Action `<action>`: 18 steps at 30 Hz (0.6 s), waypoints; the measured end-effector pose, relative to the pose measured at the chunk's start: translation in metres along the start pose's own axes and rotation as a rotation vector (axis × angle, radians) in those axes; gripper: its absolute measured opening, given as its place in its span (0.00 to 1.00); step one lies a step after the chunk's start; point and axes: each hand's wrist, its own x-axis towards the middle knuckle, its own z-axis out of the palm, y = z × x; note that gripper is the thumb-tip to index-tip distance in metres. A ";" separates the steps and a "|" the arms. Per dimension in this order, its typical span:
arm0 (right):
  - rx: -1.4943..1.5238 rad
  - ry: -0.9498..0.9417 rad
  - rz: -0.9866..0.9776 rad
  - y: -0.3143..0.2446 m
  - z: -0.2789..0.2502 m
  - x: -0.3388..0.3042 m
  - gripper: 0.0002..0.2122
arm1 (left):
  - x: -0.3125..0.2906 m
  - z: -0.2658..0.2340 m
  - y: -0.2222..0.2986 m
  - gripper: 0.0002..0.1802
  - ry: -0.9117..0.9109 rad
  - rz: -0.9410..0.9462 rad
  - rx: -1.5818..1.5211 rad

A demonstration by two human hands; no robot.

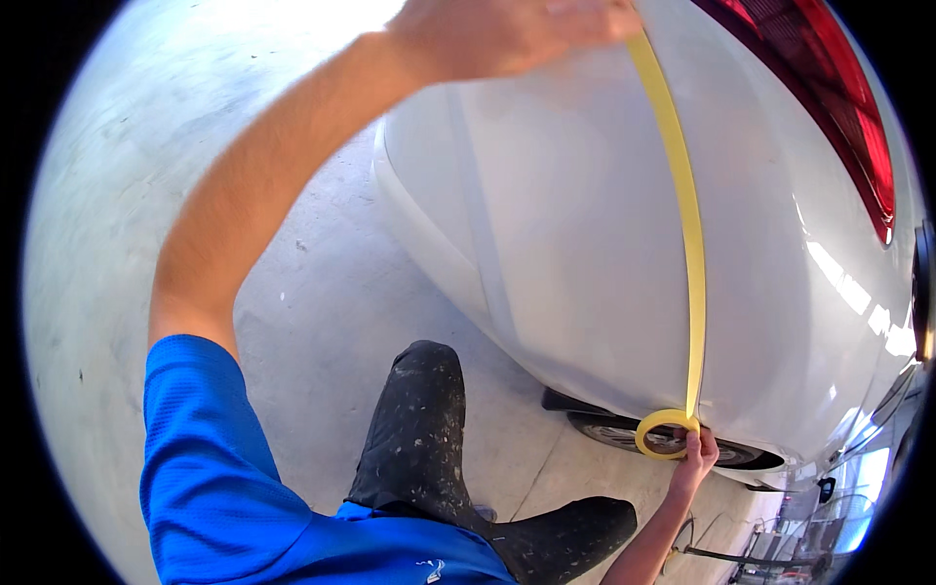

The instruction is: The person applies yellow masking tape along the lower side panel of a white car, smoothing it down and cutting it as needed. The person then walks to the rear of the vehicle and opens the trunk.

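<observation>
Yellow tape roll: this (643, 435) sat right in front of the wheel (601, 430) from the head view, hole facing up at the camera so you could see through it.
Right hand: this one (698, 456) was just beside the roll, over the wheel, pinching the ring's edge between thumb and fingers, so pretty much closed on it.
Tape strip: one long yellow run (691, 234) went from the roll by the wheel up over the pale car panel (565, 234). Couldn't tell how much of it was actually stuck down.
Left hand: way up the panel from the wheel (497, 37), fingers stretched out at the strip's far end. Kinda blurry, so no clue if it was gripping or just touching.
Red light: well above the wheel in view (840, 107), right of the strip.
Clothes: speckled dark trousers (419, 419) and a blue shirt (214, 458), both left of the wheel.
</observation>
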 end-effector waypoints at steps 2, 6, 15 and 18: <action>0.016 -0.007 -0.011 -0.004 0.003 0.001 0.14 | 0.002 -0.002 -0.012 0.33 -0.007 -0.017 0.006; 0.017 0.016 -0.014 -0.002 0.000 0.001 0.15 | 0.001 0.000 -0.019 0.33 -0.004 -0.035 0.008; 0.020 0.020 -0.021 0.003 0.004 0.001 0.16 | -0.002 0.002 0.010 0.34 -0.009 0.051 0.006; 0.025 0.018 -0.024 0.002 0.000 0.000 0.17 | 0.000 0.001 0.027 0.34 -0.005 0.104 0.006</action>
